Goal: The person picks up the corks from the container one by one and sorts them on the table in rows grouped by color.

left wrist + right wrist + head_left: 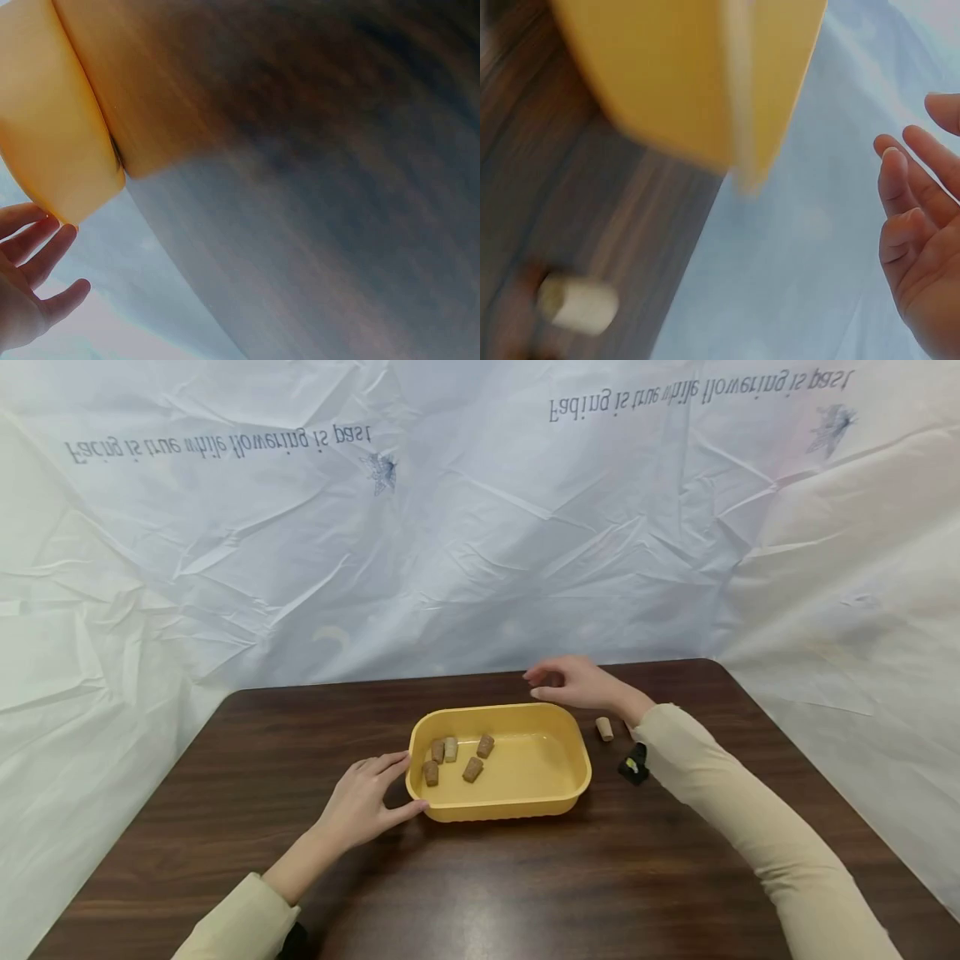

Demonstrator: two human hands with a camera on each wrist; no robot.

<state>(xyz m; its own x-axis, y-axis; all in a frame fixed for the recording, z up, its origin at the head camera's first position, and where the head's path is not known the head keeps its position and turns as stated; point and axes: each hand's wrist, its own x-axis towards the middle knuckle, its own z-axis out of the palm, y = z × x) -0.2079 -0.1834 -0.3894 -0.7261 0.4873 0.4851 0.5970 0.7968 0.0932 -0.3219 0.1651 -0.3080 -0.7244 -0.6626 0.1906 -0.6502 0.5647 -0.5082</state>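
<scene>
A yellow plastic basin [498, 810] stands on the table with several cork stoppers [472, 769] lying in its left half. My left hand [363, 802] rests against the basin's left end, its fingertips and thumb touching the rim; its straight fingers also show in the left wrist view. Just beyond the basin's back right corner hovers my right hand [577, 683], fingers loosely bent and nothing in them, as the right wrist view confirms. One pale cork [604, 729] lies on the table to the right of the basin. Something brownish beside it is mostly hidden by my right sleeve.
The dark wooden table [480, 885] ends at a back edge just past the basin. White printed cloth [480, 527] hangs behind it and along both sides. A black wrist-camera mount [634, 765] shows by my right sleeve.
</scene>
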